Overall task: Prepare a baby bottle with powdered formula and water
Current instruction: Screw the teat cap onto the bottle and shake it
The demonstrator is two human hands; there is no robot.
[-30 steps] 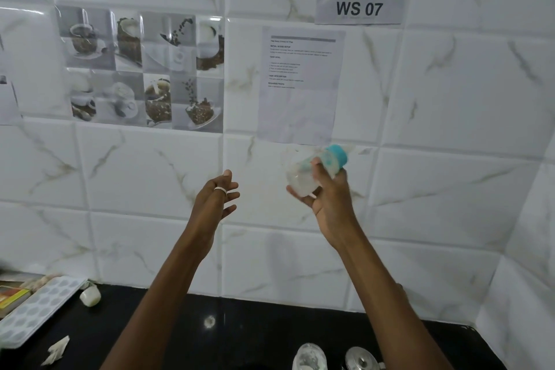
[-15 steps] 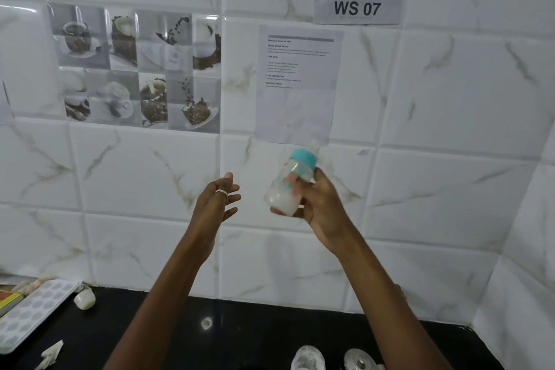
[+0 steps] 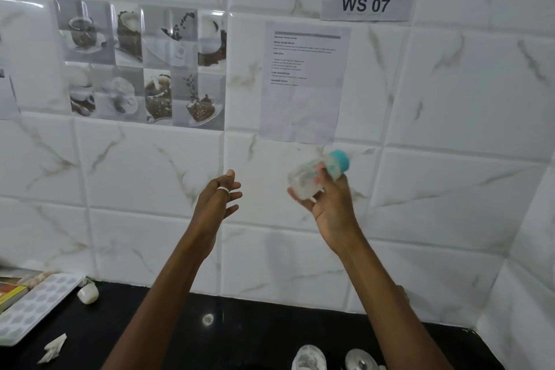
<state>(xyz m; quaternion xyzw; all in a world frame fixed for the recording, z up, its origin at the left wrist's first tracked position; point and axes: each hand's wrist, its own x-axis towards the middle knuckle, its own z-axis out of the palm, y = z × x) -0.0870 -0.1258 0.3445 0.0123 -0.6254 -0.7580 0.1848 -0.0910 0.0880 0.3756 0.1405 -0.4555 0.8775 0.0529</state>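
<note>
- The white marble-veined tiled wall (image 3: 450, 105) fills the far side. It meets a second tiled wall at a corner on the right.
- The glossy black countertop (image 3: 246, 336) runs along the near edge. A broad bare stretch of it lies between my forearms.
- A panel of grey coffee-picture tiles (image 3: 144, 60) sits high on the wall at the left.
- A printed paper sheet (image 3: 303, 84) is stuck flat to the wall, its lower edge just above the bottle.
- A pale plastic tray with rows of round hollows (image 3: 33, 306) lies at the far left, cut off by the frame. A yellow box (image 3: 12, 294) is beside it.
- A grey label reading "WS 07" (image 3: 365, 4) is fixed above the sheet.
- My right hand (image 3: 330, 207) is raised in front of the wall, fingers and thumb wrapped round the bottle's body.
- My left hand (image 3: 216, 204) is raised level with it, well apart, fingers loose and spread, holding nothing. A pale ring sits on one finger.
- The clear baby bottle with a teal collar (image 3: 303, 180) is tilted, teal end up and to the right, high above the counter. It is blurred, so I cannot make out its contents.
- A clear glass (image 3: 309, 359) and a round steel lid (image 3: 360, 360) stand side by side at the near edge.
- A small white lump (image 3: 88, 294) lies by the tray's corner, and a crumpled white scrap (image 3: 54, 350) lies nearer.
</note>
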